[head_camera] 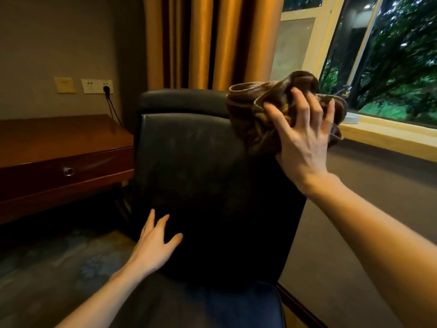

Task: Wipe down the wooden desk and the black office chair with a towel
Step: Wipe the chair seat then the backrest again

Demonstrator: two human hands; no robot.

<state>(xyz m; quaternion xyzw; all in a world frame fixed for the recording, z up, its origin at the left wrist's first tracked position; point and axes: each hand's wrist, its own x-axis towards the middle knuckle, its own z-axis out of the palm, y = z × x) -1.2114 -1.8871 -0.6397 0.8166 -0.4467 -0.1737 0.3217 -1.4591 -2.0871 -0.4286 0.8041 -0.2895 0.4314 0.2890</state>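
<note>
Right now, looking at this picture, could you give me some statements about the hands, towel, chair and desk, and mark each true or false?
The right hand grips a bunched brown towel at the black chair's top corner. True.
The left hand holds a second towel. False: it rests open on the chair's backrest, holding nothing.
The wooden desk stands left of the chair. True.
The desk's drawer hangs open. False: it is closed.
</note>
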